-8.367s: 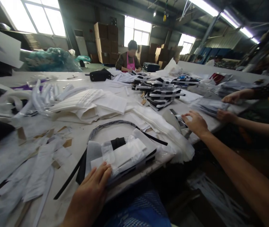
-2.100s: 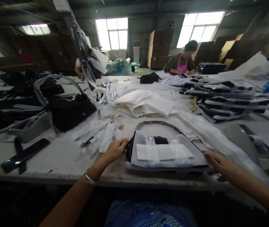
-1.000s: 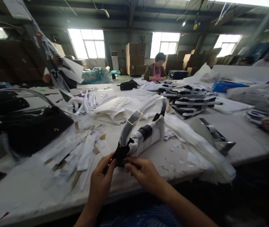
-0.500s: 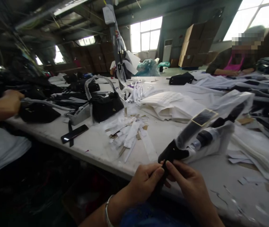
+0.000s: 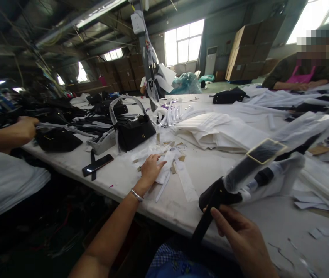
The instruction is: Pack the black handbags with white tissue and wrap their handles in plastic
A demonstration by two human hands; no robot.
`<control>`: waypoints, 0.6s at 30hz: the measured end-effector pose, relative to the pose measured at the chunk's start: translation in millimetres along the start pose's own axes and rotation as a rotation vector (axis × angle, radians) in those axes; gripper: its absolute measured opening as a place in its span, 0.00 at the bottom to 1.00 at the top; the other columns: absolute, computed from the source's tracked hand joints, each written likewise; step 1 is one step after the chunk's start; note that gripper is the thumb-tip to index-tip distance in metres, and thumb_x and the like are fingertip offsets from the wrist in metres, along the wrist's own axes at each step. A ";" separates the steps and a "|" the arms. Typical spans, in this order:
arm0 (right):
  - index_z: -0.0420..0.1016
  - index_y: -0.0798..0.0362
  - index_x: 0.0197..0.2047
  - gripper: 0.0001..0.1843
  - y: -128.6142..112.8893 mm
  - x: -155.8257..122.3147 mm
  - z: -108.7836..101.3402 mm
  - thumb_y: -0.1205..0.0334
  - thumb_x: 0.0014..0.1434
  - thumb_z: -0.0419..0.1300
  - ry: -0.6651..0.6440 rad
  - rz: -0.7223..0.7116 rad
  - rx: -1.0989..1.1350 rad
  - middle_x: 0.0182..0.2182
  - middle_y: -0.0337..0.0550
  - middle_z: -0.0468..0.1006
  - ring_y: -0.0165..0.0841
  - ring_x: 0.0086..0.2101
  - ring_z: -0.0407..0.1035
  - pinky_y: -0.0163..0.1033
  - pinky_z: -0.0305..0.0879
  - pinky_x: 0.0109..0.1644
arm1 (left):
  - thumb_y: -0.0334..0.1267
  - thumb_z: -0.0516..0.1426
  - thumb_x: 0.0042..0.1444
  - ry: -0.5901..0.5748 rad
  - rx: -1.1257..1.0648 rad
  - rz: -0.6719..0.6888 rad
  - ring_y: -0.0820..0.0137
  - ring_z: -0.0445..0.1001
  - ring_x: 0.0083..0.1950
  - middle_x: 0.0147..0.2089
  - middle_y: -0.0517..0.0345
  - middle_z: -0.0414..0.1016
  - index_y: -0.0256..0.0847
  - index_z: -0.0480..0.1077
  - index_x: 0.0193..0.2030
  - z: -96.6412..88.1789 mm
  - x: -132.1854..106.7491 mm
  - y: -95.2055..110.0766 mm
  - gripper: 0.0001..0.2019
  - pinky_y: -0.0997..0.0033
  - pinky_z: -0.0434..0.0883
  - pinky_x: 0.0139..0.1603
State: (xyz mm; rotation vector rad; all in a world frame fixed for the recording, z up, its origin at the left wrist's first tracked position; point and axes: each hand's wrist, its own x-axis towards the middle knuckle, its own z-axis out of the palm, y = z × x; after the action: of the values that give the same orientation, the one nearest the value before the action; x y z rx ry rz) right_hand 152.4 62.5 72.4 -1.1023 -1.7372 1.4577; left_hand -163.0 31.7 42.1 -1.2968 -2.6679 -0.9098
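Observation:
My right hand [image 5: 236,227] pinches a black strap [image 5: 202,226] between thumb and fingers at the table's front edge. That strap joins the end of a black handbag [image 5: 230,197], partly wrapped in clear plastic, with a pale yellow outlined rectangle on the wrap. My left hand [image 5: 150,170] reaches over a pile of white paper strips and brown card bits [image 5: 168,170]. Its fingers are stretched out and thumb apart, with nothing visibly held; whether the fingertips touch the paper is hard to tell.
A finished-looking black handbag [image 5: 135,133] stands behind the pile, and a phone [image 5: 97,165] lies left of it. White sheets [image 5: 210,129] are stacked mid-table. A co-worker's arm [image 5: 14,135] reaches in at left; another person [image 5: 300,77] sits across at right.
My left hand has let go of the strap and moved left and forward to the paper pile. My right hand stays on the strap. The view has shifted slightly.

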 end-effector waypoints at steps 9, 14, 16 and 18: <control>0.84 0.53 0.32 0.26 8.5 2.2 -1.9 0.37 0.48 0.67 -0.051 0.012 0.004 0.20 0.42 0.76 0.33 0.20 0.67 0.35 0.67 0.24 | 0.44 0.62 0.62 -0.076 -0.082 -0.115 0.65 0.77 0.43 0.42 0.54 0.77 0.37 0.73 0.48 -8.2 28.6 -22.8 0.14 0.58 0.73 0.49; 0.83 0.54 0.31 0.27 3.8 1.6 -1.4 0.36 0.44 0.67 -0.029 0.040 0.023 0.16 0.41 0.73 0.34 0.19 0.67 0.35 0.66 0.22 | 0.45 0.59 0.64 -0.007 -0.341 -0.091 0.65 0.77 0.47 0.47 0.52 0.77 0.36 0.74 0.45 -19.6 43.1 -21.9 0.13 0.57 0.75 0.50; 0.83 0.54 0.29 0.26 0.9 2.4 -0.7 0.36 0.45 0.66 -0.029 0.034 0.019 0.15 0.40 0.72 0.33 0.18 0.67 0.35 0.66 0.22 | 0.48 0.60 0.62 0.047 -0.466 -0.079 0.63 0.76 0.51 0.50 0.49 0.78 0.35 0.75 0.44 -27.3 46.9 -14.9 0.16 0.58 0.73 0.53; 0.82 0.53 0.27 0.26 -0.1 3.9 0.0 0.36 0.44 0.66 -0.026 0.032 0.018 0.15 0.40 0.72 0.33 0.18 0.68 0.35 0.67 0.22 | 0.54 0.61 0.59 0.064 -0.595 -0.064 0.61 0.77 0.52 0.50 0.47 0.80 0.35 0.75 0.43 -37.2 46.8 -4.2 0.21 0.62 0.73 0.52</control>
State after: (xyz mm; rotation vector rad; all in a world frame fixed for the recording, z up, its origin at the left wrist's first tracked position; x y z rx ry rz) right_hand 150.5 66.0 72.3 -1.1112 -1.7286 1.5106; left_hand -204.4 43.4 83.8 -1.2260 -2.4874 -1.8151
